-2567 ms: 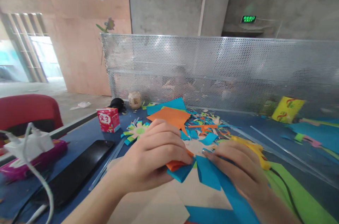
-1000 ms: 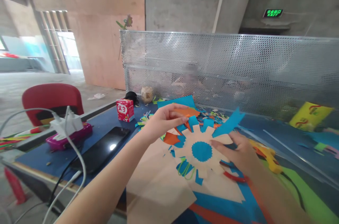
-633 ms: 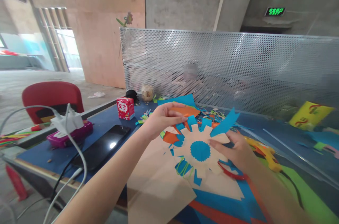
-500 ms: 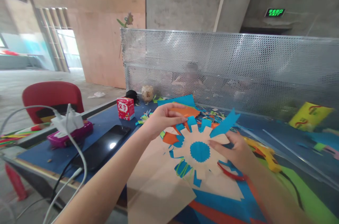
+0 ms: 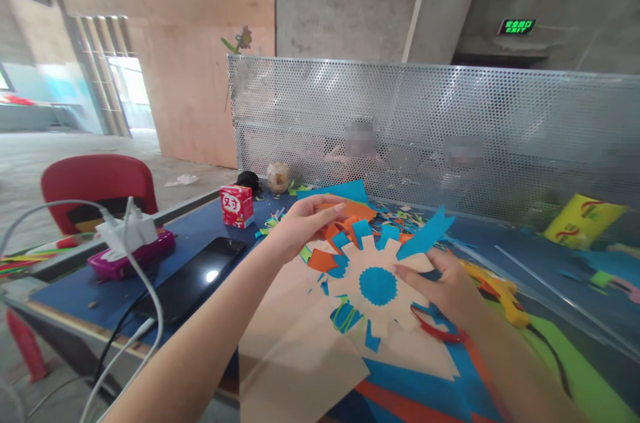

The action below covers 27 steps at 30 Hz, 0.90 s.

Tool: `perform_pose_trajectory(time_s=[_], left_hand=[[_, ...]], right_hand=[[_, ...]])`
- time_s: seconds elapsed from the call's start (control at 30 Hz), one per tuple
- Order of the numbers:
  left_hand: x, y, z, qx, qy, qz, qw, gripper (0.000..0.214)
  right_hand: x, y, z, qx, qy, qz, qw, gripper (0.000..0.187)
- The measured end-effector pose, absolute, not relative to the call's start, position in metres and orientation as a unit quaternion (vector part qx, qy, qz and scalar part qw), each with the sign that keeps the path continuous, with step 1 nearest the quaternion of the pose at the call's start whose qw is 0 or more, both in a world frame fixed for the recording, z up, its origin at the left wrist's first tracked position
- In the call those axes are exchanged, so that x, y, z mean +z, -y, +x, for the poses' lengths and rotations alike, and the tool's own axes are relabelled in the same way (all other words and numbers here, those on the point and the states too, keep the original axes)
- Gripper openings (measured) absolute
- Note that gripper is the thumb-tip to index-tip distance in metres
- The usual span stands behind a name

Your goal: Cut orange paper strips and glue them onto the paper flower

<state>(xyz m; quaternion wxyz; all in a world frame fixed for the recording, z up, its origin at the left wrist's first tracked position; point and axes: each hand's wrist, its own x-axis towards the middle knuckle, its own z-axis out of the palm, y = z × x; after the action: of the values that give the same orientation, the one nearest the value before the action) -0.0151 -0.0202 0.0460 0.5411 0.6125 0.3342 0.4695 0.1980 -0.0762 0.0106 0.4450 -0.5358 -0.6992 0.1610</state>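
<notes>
A cream paper flower (image 5: 353, 280) with square-cut petals has a scalloped blue disc (image 5: 379, 286) at its centre. Blue and orange folded tabs stand around its edge, and a long notched blue strip (image 5: 427, 233) sticks up at the upper right. My right hand (image 5: 443, 283) grips the flower's right side, thumb on its face, other fingers mostly hidden behind. At the upper left edge, my left hand (image 5: 313, 220) has thumb and index tip close together beside orange paper curls (image 5: 354, 224); whatever they pinch is hidden. Red-handled scissors (image 5: 437, 328) lie under my right wrist.
Cream sheets (image 5: 295, 356) and coloured paper cover the near table. A yellow glue gun (image 5: 507, 296) lies at the right, near a yellow packet (image 5: 583, 220). At the left are a black phone (image 5: 200, 276), red box (image 5: 237, 206) and white charger (image 5: 127, 233). A perforated metal screen (image 5: 415, 116) stands behind.
My left fingertips have lifted off the blue tab at the flower's upper edge and drawn slightly up and left. My right hand and the flower have hardly moved.
</notes>
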Motion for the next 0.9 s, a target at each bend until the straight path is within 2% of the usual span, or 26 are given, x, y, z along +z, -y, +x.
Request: perform_pose_trajectory(time_s=[0.33,0.57,0.9], left_hand=[[0.0424,0.0181,-0.0149,0.432,-0.34,0.63,0.549,0.039],[0.044,0.0184,-0.0153,0.45,-0.322,0.606,0.571,0.037],[0.0436,0.0187,-0.0158,0.454,-0.312,0.61,0.57,0.037]], right_hand=[[0.0066,0.0741,0.2012,0.144,0.709,-0.538,0.432,0.027],[0.0086,0.0743,0.2013,0.151,0.708,-0.558,0.406,0.03],[0.0091,0.0749,0.2001,0.151,0.698,-0.563,0.416,0.032]])
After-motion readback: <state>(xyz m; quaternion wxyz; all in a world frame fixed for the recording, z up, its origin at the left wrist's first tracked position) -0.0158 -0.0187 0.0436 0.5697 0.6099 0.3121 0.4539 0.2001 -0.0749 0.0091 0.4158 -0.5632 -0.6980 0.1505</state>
